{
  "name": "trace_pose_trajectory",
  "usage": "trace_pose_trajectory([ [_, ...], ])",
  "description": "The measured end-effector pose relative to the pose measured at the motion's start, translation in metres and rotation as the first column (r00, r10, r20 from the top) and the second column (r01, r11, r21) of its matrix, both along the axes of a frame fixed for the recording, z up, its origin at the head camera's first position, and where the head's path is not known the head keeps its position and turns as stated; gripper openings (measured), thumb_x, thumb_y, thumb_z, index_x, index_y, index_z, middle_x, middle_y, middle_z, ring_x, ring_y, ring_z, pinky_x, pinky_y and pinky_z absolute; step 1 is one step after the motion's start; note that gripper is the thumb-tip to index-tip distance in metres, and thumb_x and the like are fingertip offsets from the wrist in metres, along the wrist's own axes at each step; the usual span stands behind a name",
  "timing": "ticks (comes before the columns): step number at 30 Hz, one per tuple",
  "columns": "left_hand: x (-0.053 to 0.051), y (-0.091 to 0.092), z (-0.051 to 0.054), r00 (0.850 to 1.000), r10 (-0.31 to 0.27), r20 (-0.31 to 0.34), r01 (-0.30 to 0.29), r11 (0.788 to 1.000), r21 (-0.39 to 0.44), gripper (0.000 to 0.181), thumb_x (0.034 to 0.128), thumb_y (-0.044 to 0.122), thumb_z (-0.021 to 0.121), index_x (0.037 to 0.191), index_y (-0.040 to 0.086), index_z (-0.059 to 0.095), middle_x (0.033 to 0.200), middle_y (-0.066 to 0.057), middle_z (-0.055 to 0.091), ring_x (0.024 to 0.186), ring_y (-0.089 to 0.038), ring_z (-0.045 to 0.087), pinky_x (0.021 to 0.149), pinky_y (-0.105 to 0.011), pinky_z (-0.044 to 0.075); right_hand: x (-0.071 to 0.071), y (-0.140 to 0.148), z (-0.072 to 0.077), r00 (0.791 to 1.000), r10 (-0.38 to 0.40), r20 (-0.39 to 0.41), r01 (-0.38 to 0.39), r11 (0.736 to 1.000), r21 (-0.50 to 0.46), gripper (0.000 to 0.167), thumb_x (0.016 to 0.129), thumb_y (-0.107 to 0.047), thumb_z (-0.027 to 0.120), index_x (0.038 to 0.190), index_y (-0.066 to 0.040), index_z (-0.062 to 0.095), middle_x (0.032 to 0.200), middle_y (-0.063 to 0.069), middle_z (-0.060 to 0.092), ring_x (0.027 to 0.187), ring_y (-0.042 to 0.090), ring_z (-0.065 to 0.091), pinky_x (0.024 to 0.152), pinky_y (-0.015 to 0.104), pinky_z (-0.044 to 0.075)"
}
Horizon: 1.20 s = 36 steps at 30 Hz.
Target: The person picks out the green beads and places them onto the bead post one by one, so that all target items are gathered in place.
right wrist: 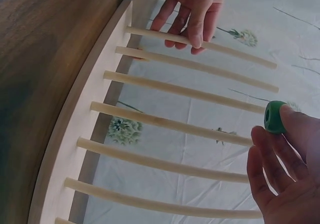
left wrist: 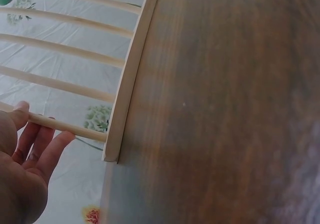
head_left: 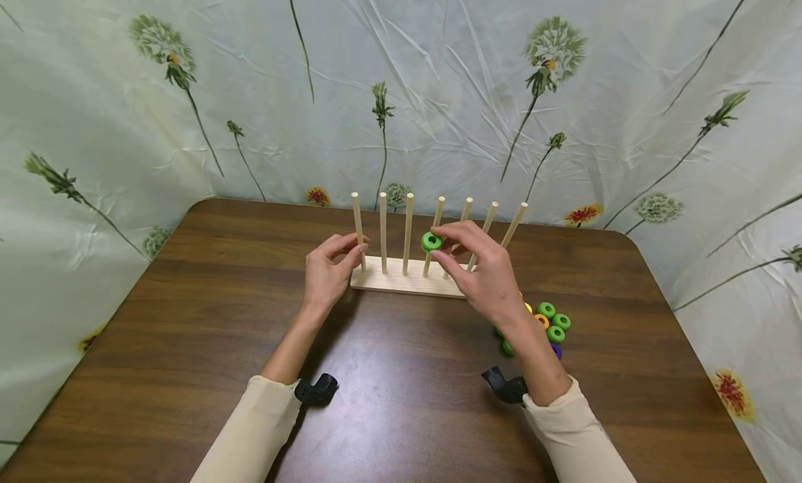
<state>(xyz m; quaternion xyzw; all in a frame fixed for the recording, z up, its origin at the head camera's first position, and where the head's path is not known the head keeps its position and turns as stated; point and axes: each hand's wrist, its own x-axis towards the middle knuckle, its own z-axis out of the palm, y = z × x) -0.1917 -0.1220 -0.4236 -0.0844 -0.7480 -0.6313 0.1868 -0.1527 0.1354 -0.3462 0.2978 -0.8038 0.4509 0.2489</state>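
A wooden stand holds a row of several upright bare pegs on a flat base. At its left end my left hand pinches the outermost peg between thumb and fingers, low on the peg in the head view. My right hand holds a green ring between thumb and fingertips, in the air near the middle pegs. In the right wrist view, the green ring has its hole facing the pegs. It is around no peg.
Loose green rings, with orange, yellow and purple ones, lie on the brown table to the right of the stand, partly hidden behind my right forearm. A flower-patterned cloth hangs behind the table.
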Motion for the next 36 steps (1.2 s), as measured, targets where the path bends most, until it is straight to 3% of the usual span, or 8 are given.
trace_pose_trajectory([
  [9, 0.004, -0.001, -0.001, 1.000, 0.011, 0.000, -0.011, 1.000, -0.005, 0.016, 0.0921, 0.006, 0.078, 0.106, -0.001, 0.080, 0.094, -0.022, 0.071, 0.080, -0.014, 0.069, 0.069, -0.014, 0.057, -0.001, -0.006, 0.002, 1.000, 0.002, 0.006, -0.002, 1.000, -0.009, 0.035, 0.087, 0.001, 0.081, 0.121, -0.002, 0.073, 0.111, 0.011, 0.073, 0.093, 0.028, 0.071, 0.079, 0.035, 0.060],
  [20, -0.001, 0.001, 0.001, 1.000, 0.016, -0.013, -0.016, 1.000, 0.000, 0.017, 0.0934, 0.007, 0.077, 0.108, -0.001, 0.080, 0.096, -0.024, 0.072, 0.081, -0.005, 0.067, 0.071, -0.013, 0.057, -0.010, -0.011, 0.011, 1.000, 0.011, -0.027, -0.012, 0.999, -0.050, 0.035, 0.087, 0.002, 0.080, 0.121, -0.001, 0.073, 0.111, 0.012, 0.073, 0.091, 0.026, 0.073, 0.079, 0.036, 0.061],
  [26, 0.003, 0.000, -0.002, 1.000, 0.028, 0.008, -0.028, 1.000, -0.006, 0.016, 0.0923, 0.004, 0.077, 0.107, -0.001, 0.080, 0.095, -0.023, 0.072, 0.079, -0.001, 0.065, 0.069, -0.011, 0.056, -0.011, -0.018, 0.010, 0.999, 0.014, -0.042, -0.017, 0.999, -0.050, 0.034, 0.088, 0.001, 0.079, 0.121, -0.001, 0.073, 0.111, 0.013, 0.072, 0.091, 0.025, 0.072, 0.076, 0.034, 0.061],
  [36, 0.001, 0.001, -0.001, 0.999, 0.031, -0.022, -0.032, 0.999, -0.019, 0.016, 0.0922, 0.005, 0.077, 0.107, 0.000, 0.080, 0.092, -0.021, 0.071, 0.080, -0.004, 0.065, 0.069, -0.012, 0.056, -0.015, -0.022, 0.015, 0.999, -0.011, -0.053, 0.007, 0.998, -0.065, 0.034, 0.088, 0.001, 0.079, 0.121, -0.001, 0.072, 0.112, 0.013, 0.072, 0.089, 0.025, 0.073, 0.076, 0.025, 0.059],
])
